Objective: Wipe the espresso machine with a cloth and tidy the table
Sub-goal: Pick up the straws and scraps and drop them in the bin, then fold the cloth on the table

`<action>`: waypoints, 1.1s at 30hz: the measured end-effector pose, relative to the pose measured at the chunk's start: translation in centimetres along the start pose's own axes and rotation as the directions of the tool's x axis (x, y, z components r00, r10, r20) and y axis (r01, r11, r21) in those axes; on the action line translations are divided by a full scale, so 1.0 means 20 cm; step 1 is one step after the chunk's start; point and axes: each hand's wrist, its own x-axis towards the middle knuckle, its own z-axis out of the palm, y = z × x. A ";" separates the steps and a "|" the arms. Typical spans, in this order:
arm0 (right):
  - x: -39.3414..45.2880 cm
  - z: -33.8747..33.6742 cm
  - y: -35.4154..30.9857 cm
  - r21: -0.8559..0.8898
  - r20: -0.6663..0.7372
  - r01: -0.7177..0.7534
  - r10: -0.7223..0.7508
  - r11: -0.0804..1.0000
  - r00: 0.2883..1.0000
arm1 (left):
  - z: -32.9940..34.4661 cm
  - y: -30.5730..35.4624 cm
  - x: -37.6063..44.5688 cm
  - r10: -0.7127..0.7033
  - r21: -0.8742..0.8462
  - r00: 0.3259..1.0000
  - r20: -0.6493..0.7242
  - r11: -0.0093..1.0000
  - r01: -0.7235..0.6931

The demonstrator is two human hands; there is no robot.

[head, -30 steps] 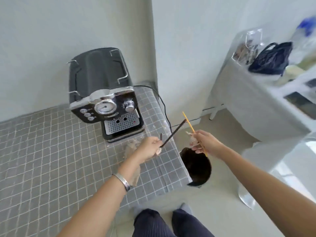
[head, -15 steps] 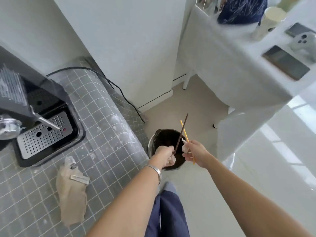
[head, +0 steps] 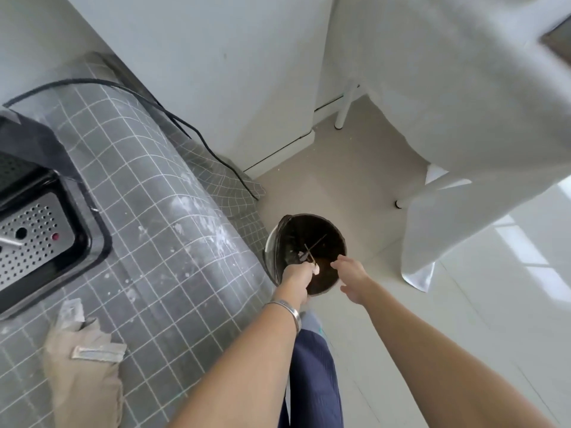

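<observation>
The black espresso machine [head: 37,186] stands at the left edge, its perforated steel drip tray [head: 27,245] showing. A beige cloth [head: 80,366] lies crumpled on the grey grid-covered table [head: 160,211] in front of it. My left hand [head: 298,274] is over the near rim of a round black-lined bin [head: 335,233] on the floor, fisted around a small white scrap [head: 315,269]. My right hand [head: 352,278] hovers over the bin with spread, empty fingers. Two thin sticks [head: 313,247] lie crossed inside the bin, free of both hands.
A black power cable [head: 185,128] runs from the machine over the table's far edge down the wall. A white-draped table [head: 463,118] with white legs stands at the right. My dark trouser legs [head: 312,381] are below, next to the table edge.
The brown and yellow sticks have left my hands and dropped into the bin. My right hand has opened. The view has moved closer over the bin.
</observation>
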 end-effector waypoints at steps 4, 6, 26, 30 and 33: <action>-0.09 -0.04 -0.05 -0.032 0.063 0.040 -0.038 0.999 0.997 | -0.04 0.00 -0.12 0.079 -0.009 0.997 -0.019 0.997 -0.079; -0.13 -0.06 -0.07 -0.052 0.135 0.071 -0.063 0.996 0.989 | -0.08 0.02 -0.22 0.133 -0.031 0.991 -0.014 0.991 -0.133; -1.22 0.60 -0.35 -0.364 0.450 0.670 -0.507 0.648 0.735 | -1.31 -0.49 -1.02 0.663 0.061 0.477 -0.577 0.618 -0.784; -1.35 0.94 -0.17 -0.525 0.595 0.762 -0.476 0.380 0.648 | -1.56 -0.77 -0.83 0.586 0.117 0.482 -0.652 0.706 -0.699; -1.41 1.15 -0.06 -0.590 0.608 0.771 -0.497 0.240 0.620 | -1.70 -0.85 -0.76 0.603 0.114 0.524 -0.601 0.714 -0.691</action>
